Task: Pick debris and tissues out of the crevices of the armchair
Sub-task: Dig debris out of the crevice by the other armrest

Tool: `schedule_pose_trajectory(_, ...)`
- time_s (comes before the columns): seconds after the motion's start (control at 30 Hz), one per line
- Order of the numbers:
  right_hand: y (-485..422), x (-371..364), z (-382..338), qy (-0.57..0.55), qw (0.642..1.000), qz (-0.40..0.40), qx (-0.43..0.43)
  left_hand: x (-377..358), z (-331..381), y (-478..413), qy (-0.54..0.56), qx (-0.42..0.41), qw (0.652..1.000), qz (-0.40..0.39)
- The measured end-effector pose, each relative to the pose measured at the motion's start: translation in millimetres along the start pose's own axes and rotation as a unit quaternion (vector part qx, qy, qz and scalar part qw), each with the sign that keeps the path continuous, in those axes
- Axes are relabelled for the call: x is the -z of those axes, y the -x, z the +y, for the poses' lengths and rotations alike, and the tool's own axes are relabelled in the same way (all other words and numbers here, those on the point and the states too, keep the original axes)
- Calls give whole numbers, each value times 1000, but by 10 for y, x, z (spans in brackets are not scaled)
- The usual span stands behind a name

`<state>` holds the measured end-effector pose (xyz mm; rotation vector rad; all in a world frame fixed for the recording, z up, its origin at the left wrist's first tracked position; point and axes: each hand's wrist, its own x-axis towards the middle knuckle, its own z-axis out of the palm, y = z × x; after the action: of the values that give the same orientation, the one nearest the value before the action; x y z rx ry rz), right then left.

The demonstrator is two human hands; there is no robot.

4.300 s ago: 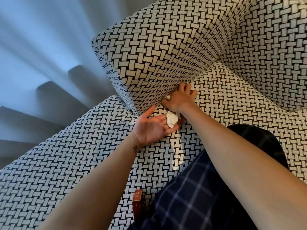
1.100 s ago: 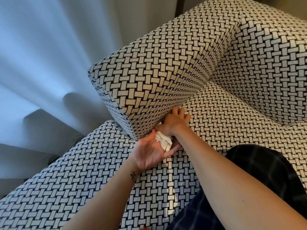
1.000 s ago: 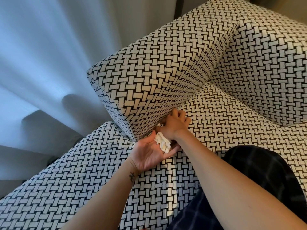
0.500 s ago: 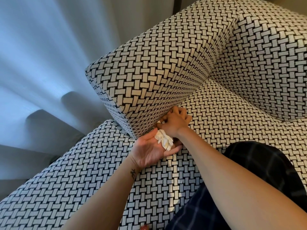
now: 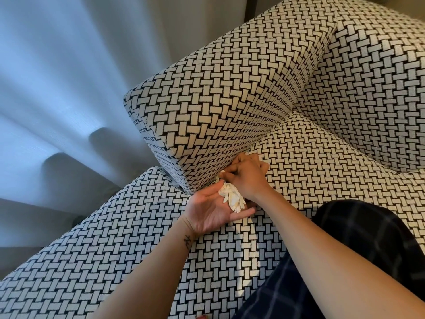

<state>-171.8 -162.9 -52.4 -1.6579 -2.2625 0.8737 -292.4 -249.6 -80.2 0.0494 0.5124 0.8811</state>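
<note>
since four seconds ago the tissue wad point(image 5: 232, 197) in our left hand point(image 5: 211, 210) has grown looser and larger, and our right hand point(image 5: 248, 178) has stayed at the same crevice point(image 5: 264, 138). we look down on a black-and-white basket-weave armchair point(image 5: 368, 77), its armrest point(image 5: 230, 100) rising at centre and its seat cushion point(image 5: 322, 173) spreading below. pale blue curtain point(image 5: 69, 77) hangs in folds behind the chair on the left. dark checked trousers point(image 5: 368, 238) overlap the cushion at lower right. both bare forearms point(image 5: 149, 272) reach up from the bottom edge towards the crevice where armrest meets seat. our left hand lies palm up just beside the armrest's front corner, fingers straight and relaxed, carrying the crumpled wad on the fingers without closing round it. our right hand sits knuckles up above it, fingers curled against the armrest, thumb and forefinger pinching a small white scrap point(image 5: 222, 174) at the mouth of the crevice, just above the wad. a small dark tattoo point(image 5: 188, 240) marks the left wrist. a red sliver point(image 5: 202, 317) shows at the bottom edge, unidentifiable.
</note>
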Motion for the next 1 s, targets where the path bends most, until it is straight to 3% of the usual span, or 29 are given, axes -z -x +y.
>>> schedule_pose_trajectory(0.17, 29, -11, -2, 23, 1000, 17, 8, 0, -2, 10, 0, 0, 1000, 8)
schedule_pose_trajectory(0.4, 0, 13, -58, 124, 992, -37, 10, -17, -3, 17, 5, -2, 1000, 18)
schedule_pose_trajectory(0.53, -2, 53, -7, 39, 998, -33, 19, -25, -4, 17, 25, 9, 999, 21)
schedule_pose_trajectory(1.0, 52, 99, 80, -31, 996, -28, 74, -43, -7, 27, 43, -3, 998, 40)
